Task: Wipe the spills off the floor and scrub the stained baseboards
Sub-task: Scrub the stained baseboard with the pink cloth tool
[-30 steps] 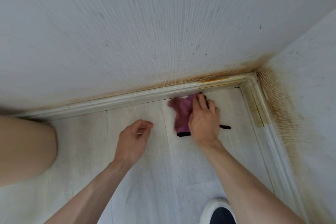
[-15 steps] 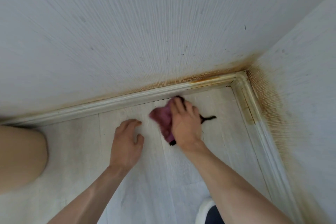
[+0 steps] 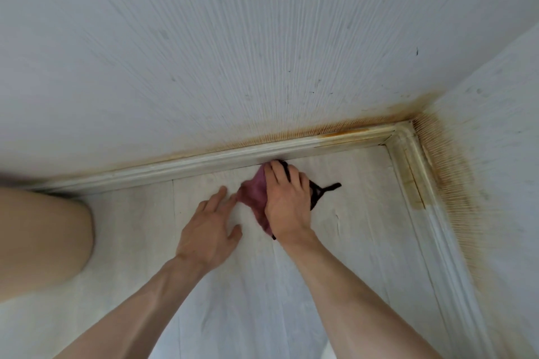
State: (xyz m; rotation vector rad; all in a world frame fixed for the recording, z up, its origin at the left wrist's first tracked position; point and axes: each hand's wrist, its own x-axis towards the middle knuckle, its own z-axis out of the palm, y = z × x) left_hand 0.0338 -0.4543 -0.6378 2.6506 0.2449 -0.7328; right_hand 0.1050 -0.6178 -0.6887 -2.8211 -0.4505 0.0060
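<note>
Head view | right hand (image 3: 287,204) flat, pressing pink cloth (image 3: 256,198) beneath fingers, fingertips at baseboard (image 3: 204,160) | left hand (image 3: 208,230) spread, fingertips beside cloth

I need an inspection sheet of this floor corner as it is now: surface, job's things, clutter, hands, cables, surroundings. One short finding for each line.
Surface: pale plank floor, no clear spill visible.
Job's things: purple cloth with black trim on the floor against the back baseboard; side baseboard stained yellow-brown near the corner.
Clutter: nothing seen.
Hands: right hand presses the cloth, fingers straight, no closed grip; left hand flat on the floor beside the cloth.
Cables: nothing seen.
Surroundings: textured white walls with an orange-brown stain band just above both baseboards, strongest at the corner; the person's bare knee at left.
</note>
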